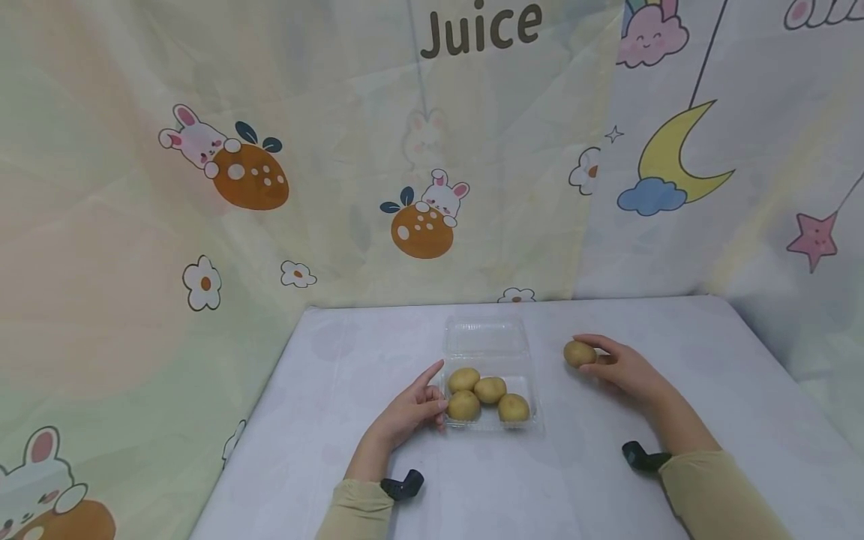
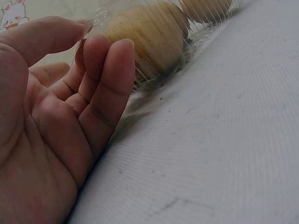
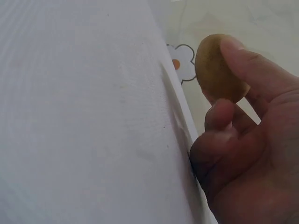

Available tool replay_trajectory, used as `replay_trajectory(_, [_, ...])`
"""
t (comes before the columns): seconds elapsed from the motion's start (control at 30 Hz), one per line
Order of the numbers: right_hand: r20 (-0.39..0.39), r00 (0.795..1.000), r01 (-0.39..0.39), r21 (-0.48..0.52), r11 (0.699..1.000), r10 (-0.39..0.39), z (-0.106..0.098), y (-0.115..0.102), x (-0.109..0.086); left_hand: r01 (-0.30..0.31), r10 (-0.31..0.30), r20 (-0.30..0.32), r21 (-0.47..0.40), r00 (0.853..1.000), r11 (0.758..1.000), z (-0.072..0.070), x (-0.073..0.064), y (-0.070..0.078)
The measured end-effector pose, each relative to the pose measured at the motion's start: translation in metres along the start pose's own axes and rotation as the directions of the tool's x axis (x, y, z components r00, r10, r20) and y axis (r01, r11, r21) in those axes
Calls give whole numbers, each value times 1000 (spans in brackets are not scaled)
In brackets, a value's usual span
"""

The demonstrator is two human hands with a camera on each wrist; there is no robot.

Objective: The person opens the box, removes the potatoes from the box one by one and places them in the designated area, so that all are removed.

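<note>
A clear plastic clamshell box lies with its lid folded back on the table. Inside it are several potatoes, one of them close behind the plastic wall in the left wrist view. At the box's left edge, my left hand pinches the rim between thumb and curled fingers, its index finger stretched along the side. To the right of the box, my right hand holds a single potato between thumb and fingertips, the other fingers curled in below.
A white cloth covers the table. Behind it hangs a printed curtain with rabbits, fruit and flowers. Each wrist carries a black strap-on piece, one on the left wrist and one on the right wrist.
</note>
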State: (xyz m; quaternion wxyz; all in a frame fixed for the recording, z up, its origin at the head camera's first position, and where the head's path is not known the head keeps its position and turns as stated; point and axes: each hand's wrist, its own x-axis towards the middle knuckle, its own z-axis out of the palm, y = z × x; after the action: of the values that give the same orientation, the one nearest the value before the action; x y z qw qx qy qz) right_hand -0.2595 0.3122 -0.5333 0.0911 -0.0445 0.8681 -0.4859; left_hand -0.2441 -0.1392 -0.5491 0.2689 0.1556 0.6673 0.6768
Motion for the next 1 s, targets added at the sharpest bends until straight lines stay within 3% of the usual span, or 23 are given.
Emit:
replay_trajectory(0.53, [-17, 1000, -28, -133, 991, 26, 4, 5, 5, 9, -9, -15, 5, 1000, 1000, 1, -2, 3])
replay_trajectory(1.0, [16, 999, -37, -32, 999, 38, 3, 5, 0, -1, 1, -5, 21, 1000, 1000, 1, -1, 1])
